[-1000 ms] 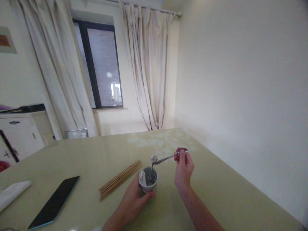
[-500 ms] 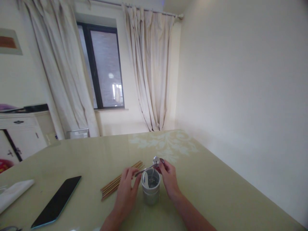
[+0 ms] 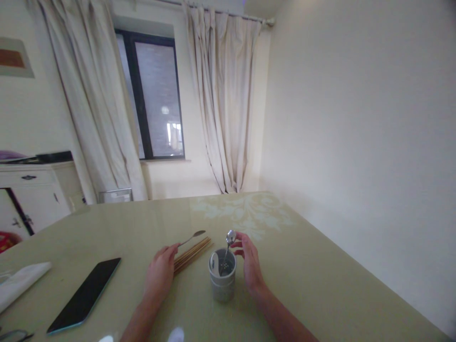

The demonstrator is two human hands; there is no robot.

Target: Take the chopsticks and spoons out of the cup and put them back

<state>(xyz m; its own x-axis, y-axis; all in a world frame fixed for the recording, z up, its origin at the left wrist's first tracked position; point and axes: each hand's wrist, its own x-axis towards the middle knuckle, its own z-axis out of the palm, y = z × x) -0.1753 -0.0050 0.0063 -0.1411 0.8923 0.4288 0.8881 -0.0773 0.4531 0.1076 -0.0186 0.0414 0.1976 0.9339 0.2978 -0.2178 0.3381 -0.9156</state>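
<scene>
My left hand [image 3: 162, 270] is closed around the end of a metal spoon [image 3: 192, 236], which points away to the right above a bundle of chopsticks [image 3: 192, 255] on the table. In front of me stands a grey cup [image 3: 223, 287] with holes in its bottom. A second metal spoon [image 3: 231, 237] leans upright in it, bowl end up, and a white piece [image 3: 214, 264], perhaps a utensil, rests against its inner wall. My right hand [image 3: 250, 261] is beside the cup's right rim, fingers apart and bent near the standing spoon's bowl; whether they touch it I cannot tell.
A black tablet-like slab [image 3: 85, 294] lies at the left of the table [image 3: 320, 285], with a white folded item [image 3: 23, 285] farther left. Part of a dark looped object [image 3: 16, 335] shows at the lower left corner. A wall [image 3: 356, 142] borders the table's right side.
My left hand has moved left, away from the cup, carrying a spoon over the chopsticks. My right hand has opened and stays near the cup, where the other spoon stands.
</scene>
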